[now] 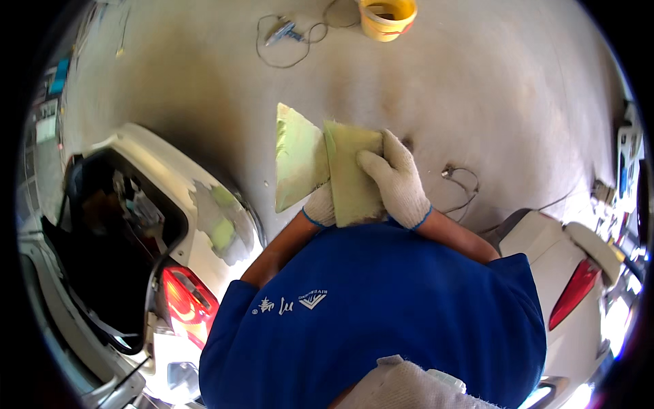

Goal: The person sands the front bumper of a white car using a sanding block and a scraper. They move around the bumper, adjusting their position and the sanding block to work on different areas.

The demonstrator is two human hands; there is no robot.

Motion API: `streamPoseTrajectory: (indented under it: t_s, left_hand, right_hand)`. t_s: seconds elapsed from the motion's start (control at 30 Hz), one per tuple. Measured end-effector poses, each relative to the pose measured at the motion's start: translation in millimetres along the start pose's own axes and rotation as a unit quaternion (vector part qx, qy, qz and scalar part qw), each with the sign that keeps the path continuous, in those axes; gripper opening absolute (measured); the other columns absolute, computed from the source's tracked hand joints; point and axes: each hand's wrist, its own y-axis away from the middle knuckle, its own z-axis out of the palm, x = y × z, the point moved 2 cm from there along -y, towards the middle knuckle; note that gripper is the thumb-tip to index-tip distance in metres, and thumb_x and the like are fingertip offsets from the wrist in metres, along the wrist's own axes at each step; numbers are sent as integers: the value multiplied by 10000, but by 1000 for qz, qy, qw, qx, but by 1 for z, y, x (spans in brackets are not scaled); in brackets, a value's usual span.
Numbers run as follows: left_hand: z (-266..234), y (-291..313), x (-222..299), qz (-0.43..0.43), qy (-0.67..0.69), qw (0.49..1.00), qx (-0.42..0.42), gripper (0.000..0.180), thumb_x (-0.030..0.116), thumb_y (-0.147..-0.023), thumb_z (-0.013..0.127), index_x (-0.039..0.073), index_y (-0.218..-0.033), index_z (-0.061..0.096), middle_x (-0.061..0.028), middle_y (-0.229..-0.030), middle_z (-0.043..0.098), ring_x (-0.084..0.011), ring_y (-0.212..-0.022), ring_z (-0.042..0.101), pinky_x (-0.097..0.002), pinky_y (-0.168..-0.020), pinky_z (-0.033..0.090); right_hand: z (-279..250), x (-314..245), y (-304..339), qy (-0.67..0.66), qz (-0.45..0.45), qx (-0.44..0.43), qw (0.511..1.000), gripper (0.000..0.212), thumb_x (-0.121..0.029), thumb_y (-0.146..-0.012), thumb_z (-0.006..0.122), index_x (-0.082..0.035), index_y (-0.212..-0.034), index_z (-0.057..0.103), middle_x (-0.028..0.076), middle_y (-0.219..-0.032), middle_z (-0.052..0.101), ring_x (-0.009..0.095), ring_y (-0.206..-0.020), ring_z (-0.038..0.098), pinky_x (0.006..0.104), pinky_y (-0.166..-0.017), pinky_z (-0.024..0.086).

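Note:
My left hand (320,206), in a white knit glove with a blue cuff, is mostly hidden behind two flat plates. It seems to be closed on the left one, a trapezoid-shaped spreader (300,163) smeared with pale green putty, thickest along its outer edge. My right hand (398,178), gloved the same way, grips a squarer putty-coated spreader (351,180), its thumb lying across the face and the other fingers behind. Side by side, the two spreaders meet or overlap near the middle, in front of my blue shirt.
At left stands a white car (163,163) with its rear open, a red tail light (187,303) and a grey patch with green filler (221,228). Another white car (538,252) is at right. A yellow bucket (387,26), corded power tool (283,32) and cable (470,191) lie on the floor.

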Motion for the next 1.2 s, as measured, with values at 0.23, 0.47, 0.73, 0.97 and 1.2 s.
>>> streamPoseTrajectory:
  t_s: [0.23, 0.47, 0.73, 0.97, 1.2]
  left_hand:
    - [24, -93, -113, -233, -239, 939, 80, 575, 433, -1062, 290, 107, -1528, 210, -113, -1532, 319, -248, -1394, 364, -403, -1151, 336]
    - [22, -213, -264, -362, -6, 932, 29, 593, 475, -1037, 336, 162, -1526, 217, -107, -1508, 355, -258, -1372, 391, -444, -1119, 392]
    - [107, -315, -360, -274, -505, 810, -116, 644, 390, -1018, 436, 147, -1543, 153, -130, -1553, 281, -279, -1425, 303, -459, -1161, 310]
    - [89, -435, -392, -316, -646, 676, -160, 739, 222, -955, 606, 95, -1532, 162, -143, -1539, 301, -292, -1415, 309, -441, -1173, 273]
    - [48, -619, -396, -302, -559, 731, -250, 548, 299, -1008, 498, 53, -1466, 323, -148, -1438, 432, -302, -1329, 419, -420, -1139, 338]
  right_hand:
    - [-153, -7, 72, -135, -11, 137, 981, 280, -124, -908, 585, 44, -1131, 565, 61, -968, 625, 106, -902, 563, 273, -797, 486]
    - [-320, 12, 108, -281, -56, 258, 923, 185, -97, -892, 567, 43, -1013, 552, 78, -899, 607, 115, -858, 551, 288, -749, 489]
    - [-460, 4, 131, -336, -55, 340, 876, 203, -106, -898, 561, 17, -1055, 595, 56, -934, 638, 97, -834, 599, 260, -734, 505]
    - [-569, 14, 63, -387, -24, 390, 835, 195, -103, -899, 572, 30, -1042, 585, 58, -919, 629, 99, -826, 581, 264, -720, 503]
    - [-705, 2, -40, -391, -9, 400, 829, 174, -100, -909, 589, 7, -1046, 601, 48, -949, 642, 100, -859, 602, 252, -747, 506]
